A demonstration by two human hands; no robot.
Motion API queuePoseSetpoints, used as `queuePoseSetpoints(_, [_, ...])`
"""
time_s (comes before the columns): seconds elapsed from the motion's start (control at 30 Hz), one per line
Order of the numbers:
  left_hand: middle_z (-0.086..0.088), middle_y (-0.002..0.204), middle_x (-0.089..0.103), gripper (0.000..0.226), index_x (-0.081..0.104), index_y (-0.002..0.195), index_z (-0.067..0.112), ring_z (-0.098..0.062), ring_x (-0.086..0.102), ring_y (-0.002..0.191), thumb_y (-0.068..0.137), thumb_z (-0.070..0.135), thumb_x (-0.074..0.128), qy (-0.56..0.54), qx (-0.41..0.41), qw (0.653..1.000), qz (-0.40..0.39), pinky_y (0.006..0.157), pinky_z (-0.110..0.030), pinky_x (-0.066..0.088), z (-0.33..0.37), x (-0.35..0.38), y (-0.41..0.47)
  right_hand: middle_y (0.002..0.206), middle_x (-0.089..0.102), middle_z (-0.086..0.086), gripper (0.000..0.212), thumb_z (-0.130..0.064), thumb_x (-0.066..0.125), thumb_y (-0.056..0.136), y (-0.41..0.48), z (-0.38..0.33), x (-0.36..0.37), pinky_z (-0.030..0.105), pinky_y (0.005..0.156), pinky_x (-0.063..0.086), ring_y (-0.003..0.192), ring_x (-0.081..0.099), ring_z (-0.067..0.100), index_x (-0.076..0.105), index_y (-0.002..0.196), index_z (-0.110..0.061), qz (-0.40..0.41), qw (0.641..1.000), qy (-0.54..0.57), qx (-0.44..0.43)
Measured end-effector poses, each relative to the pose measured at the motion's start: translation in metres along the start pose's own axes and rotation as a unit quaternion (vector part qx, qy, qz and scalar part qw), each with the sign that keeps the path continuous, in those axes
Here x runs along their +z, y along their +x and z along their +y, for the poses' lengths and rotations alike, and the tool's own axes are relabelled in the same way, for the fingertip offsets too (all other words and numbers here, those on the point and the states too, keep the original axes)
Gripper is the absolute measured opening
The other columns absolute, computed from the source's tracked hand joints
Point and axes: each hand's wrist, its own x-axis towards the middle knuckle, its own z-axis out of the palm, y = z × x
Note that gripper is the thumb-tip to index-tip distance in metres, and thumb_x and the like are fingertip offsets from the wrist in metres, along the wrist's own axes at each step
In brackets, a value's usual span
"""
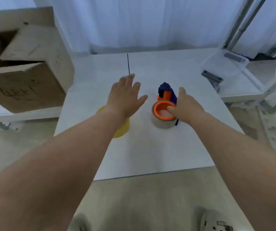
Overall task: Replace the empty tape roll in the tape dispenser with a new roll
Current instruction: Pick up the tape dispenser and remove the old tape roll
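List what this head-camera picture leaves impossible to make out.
Head view.
- Yellow round object: mostly hidden under the left forearm.
- Right hand grip on the orange-and-blue plastic tape dispenser: fingers hidden behind the hand itself.
- Dark metal item on the white side shelf: too blurred to identify.

left hand (125, 95) reaches forward, flat, fingers spread. right hand (186, 108) alongside it, thumb tucked in, forefinger straight.

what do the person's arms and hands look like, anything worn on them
Both forearms are bare as far as the frame edge, with no sleeves in view. The left hand and right hand wear no gloves. No watch, bracelet or ring shows on the wrists or the visible fingers, though the picture is slightly blurred.
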Motion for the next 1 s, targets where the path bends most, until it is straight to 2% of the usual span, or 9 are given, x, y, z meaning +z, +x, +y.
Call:
queuePoseSetpoints(0.07, [-0.012, 0.147, 0.036, 0.056, 0.046, 0.135, 0.01, -0.031, 0.031, 0.135, 0.096, 0.048, 0.035, -0.01, 0.004, 0.999, -0.034, 0.105, -0.043, 0.031, 0.004, 0.013, 0.01, 0.082, 0.054, 0.008, 0.029, -0.019, 0.058, 0.081, 0.011, 0.002, 0.007, 0.031, 0.055, 0.042, 0.074, 0.056, 0.028, 0.048, 0.106, -0.007, -0.005, 0.999, 0.043, 0.029])
queuePoseSetpoints(0.13, [-0.012, 0.133, 0.051, 0.056, 0.053, 0.127, 0.01, -0.03, 0.043, 0.125, 0.096, 0.052, 0.032, -0.014, 0.017, 0.998, -0.063, 0.098, -0.042, 0.036, 0.008, 0.026, 0.013, 0.076, 0.057, 0.009, 0.009, -0.013, 0.055, 0.078, 0.017, 0.002, 0.013, 0.034, 0.06, 0.052, 0.07, 0.061, 0.031, 0.052, 0.086, -0.008, -0.019, 0.996, 0.067, 0.059])
queuePoseSetpoints(0.2, [-0.011, 0.123, 0.058, 0.06, 0.058, 0.121, 0.011, -0.03, 0.049, 0.116, 0.095, 0.056, 0.028, -0.014, 0.031, 0.996, -0.078, 0.094, -0.041, 0.038, 0.01, 0.032, 0.015, 0.078, 0.06, 0.012, 0.004, -0.009, 0.051, 0.078, 0.018, -0.005, 0.013, 0.043, 0.069, 0.059, 0.072, 0.066, 0.036, 0.053, 0.082, -0.008, -0.032, 0.991, 0.104, 0.073])
queuePoseSetpoints(0.3, [-0.01, 0.118, 0.061, 0.061, 0.059, 0.118, 0.012, -0.029, 0.052, 0.112, 0.095, 0.058, 0.026, -0.011, 0.032, 0.996, -0.083, 0.091, -0.04, 0.038, 0.007, 0.03, 0.015, 0.079, 0.06, 0.014, 0.008, -0.006, 0.046, 0.082, 0.016, -0.017, 0.015, 0.04, 0.06, 0.059, 0.065, 0.066, 0.036, 0.05, 0.077, -0.01, -0.043, 0.989, 0.122, 0.078])
queuePoseSetpoints(0.4, [-0.008, 0.111, 0.064, 0.059, 0.061, 0.113, 0.014, -0.027, 0.054, 0.106, 0.094, 0.059, 0.027, -0.027, 0.02, 0.994, -0.108, 0.086, -0.038, 0.039, 0.002, 0.022, 0.014, 0.078, 0.056, 0.01, 0.005, -0.007, 0.046, 0.085, 0.01, -0.03, 0.018, 0.032, 0.049, 0.053, 0.059, 0.06, 0.03, 0.05, 0.084, -0.009, -0.038, 0.987, 0.139, 0.072])
queuePoseSetpoints(0.57, [-0.002, 0.09, 0.06, 0.046, 0.059, 0.11, 0.012, -0.019, 0.055, 0.082, 0.096, 0.05, 0.037, -0.152, -0.063, 0.978, -0.13, 0.069, -0.029, 0.041, -0.005, -0.006, 0.002, 0.102, 0.054, 0.01, 0.027, -0.021, 0.055, 0.09, -0.001, -0.048, 0.008, 0.035, 0.057, 0.055, 0.078, 0.056, 0.024, 0.042, 0.111, -0.011, -0.024, 0.955, 0.294, 0.035])
queuePoseSetpoints(0.73, [-0.003, 0.095, 0.063, 0.037, 0.055, 0.12, 0.014, -0.017, 0.063, 0.076, 0.096, 0.04, 0.046, -0.255, -0.129, 0.952, -0.114, 0.073, -0.027, 0.052, -0.017, -0.034, -0.025, 0.101, 0.058, 0.005, 0.04, -0.025, 0.06, 0.09, -0.025, -0.068, -0.004, 0.035, 0.067, 0.057, 0.086, 0.061, 0.021, 0.042, 0.124, -0.013, -0.097, 0.931, 0.351, -0.01])
queuePoseSetpoints(0.83, [-0.005, 0.101, 0.064, 0.032, 0.055, 0.119, 0.013, -0.01, 0.057, 0.064, 0.097, 0.033, 0.047, -0.277, -0.14, 0.949, -0.063, 0.057, -0.014, 0.043, -0.022, -0.047, -0.036, 0.108, 0.059, 0.006, 0.043, -0.027, 0.059, 0.091, -0.036, -0.08, -0.008, 0.034, 0.067, 0.058, 0.097, 0.062, 0.025, 0.044, 0.128, -0.012, -0.132, 0.916, 0.377, -0.026])
queuePoseSetpoints(1.0, [-0.007, 0.115, 0.064, 0.032, 0.057, 0.121, 0.012, -0.014, 0.051, 0.088, 0.096, 0.029, 0.047, -0.25, -0.123, 0.96, -0.004, 0.075, -0.024, 0.04, -0.02, -0.054, -0.048, 0.113, 0.057, 0.006, 0.049, -0.035, 0.058, 0.092, -0.047, -0.084, -0.015, 0.034, 0.067, 0.057, 0.102, 0.06, 0.026, 0.039, 0.131, -0.013, -0.138, 0.906, 0.4, -0.008])
